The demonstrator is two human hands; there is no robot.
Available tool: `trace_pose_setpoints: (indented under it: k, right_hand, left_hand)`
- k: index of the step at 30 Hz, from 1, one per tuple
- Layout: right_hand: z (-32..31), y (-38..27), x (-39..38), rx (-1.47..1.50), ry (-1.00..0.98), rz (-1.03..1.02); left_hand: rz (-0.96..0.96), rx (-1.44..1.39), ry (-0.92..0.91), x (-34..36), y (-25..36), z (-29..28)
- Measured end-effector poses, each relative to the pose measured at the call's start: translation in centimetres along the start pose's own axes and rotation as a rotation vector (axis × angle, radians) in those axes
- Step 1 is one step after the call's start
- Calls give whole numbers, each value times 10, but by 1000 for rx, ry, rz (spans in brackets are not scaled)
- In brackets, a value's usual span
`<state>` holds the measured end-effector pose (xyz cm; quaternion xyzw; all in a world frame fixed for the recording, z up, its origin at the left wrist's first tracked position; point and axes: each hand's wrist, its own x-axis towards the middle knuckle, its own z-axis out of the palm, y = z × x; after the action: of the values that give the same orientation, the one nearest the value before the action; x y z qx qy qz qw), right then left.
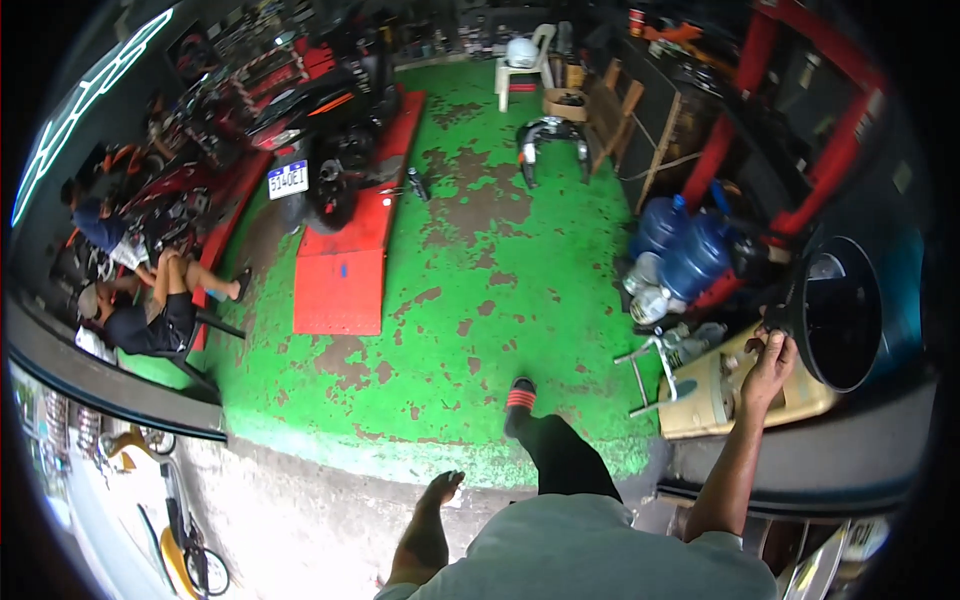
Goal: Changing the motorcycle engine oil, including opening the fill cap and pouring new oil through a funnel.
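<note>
My right hand (770, 365) reaches out to the right, its fingers closed on the near side of a black round bin (842, 335). The bin is tilted, so its wide mouth and dark inside show. Beneath the bin and hand lies a cream-coloured box-like container (700, 400). Low in front of my body hangs my left hand (445, 487), with nothing seen in it and its fingers loosely apart. My foot in a dark sandal with red stripes (520, 395) is on the green floor (450, 350).
A motorcycle (325, 120) stands on a red lift (340, 290). Two people (155, 320) sit by other motorcycles at left. Blue water jugs (695, 255), a small metal frame (650, 375) and a red steel frame (730, 120) crowd the right. A white chair (545, 65) holds a helmet (521, 52).
</note>
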<state>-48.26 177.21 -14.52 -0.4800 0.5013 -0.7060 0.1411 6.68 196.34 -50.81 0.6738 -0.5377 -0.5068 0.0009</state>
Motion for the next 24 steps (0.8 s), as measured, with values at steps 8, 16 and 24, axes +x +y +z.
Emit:
trace_pose_setpoints:
  k: [8,16,24]
  right_hand:
    - [279,128,75,175,-446,300]
    - [480,221,94,45,-829,-132]
    - [624,260,209,329,-1123,521]
  left_hand:
    - [-261,281,-14,-35,-50,-142]
    - [-372,-257,512,38,34,-239]
    - [-424,-276,230,216,78,-298]
